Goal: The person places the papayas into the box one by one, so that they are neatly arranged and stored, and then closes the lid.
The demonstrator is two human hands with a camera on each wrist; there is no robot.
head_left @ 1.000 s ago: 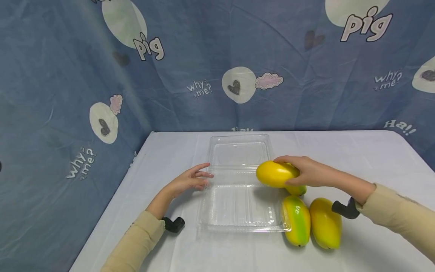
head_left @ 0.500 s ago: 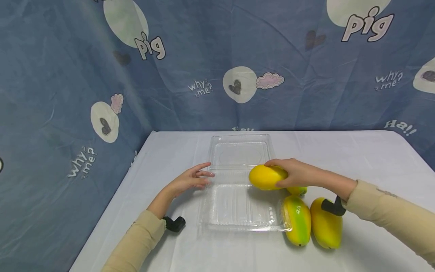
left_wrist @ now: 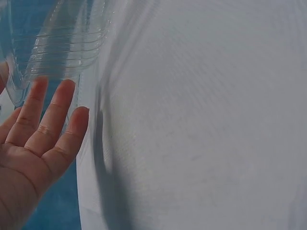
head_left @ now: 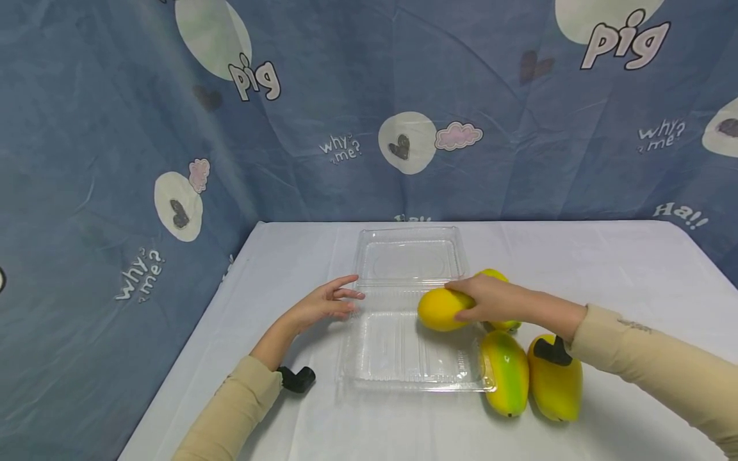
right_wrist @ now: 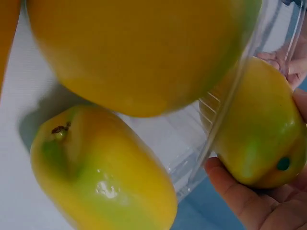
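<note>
In the head view, a yellow mango [head_left: 441,310] is gripped by my right hand [head_left: 496,299], thumb on the near side and fingers over the far side. It sits over the right part of a clear plastic clamshell box's base [head_left: 386,352]. In the right wrist view the same mango [right_wrist: 261,129] shows a dark green spot at its end. Whether it touches the box floor is unclear. My left hand [head_left: 319,308] reaches to the base's left wall, fingers loosely extended; in the left wrist view its fingertips [left_wrist: 67,88] are close to the plastic, contact uncertain.
The box's lid [head_left: 409,259] lies opened out behind the base. Right of the base lie a yellow-green mango [head_left: 507,374], another mango [head_left: 556,390], and one partly hidden behind my right hand, a mango [head_left: 492,274]. A white cloth [head_left: 646,275] covers the table; a printed curtain [head_left: 323,186] hangs behind.
My right hand has carried the held mango left and slightly down, further over the box base. The mango behind it shows more now. The left hand stays in place.
</note>
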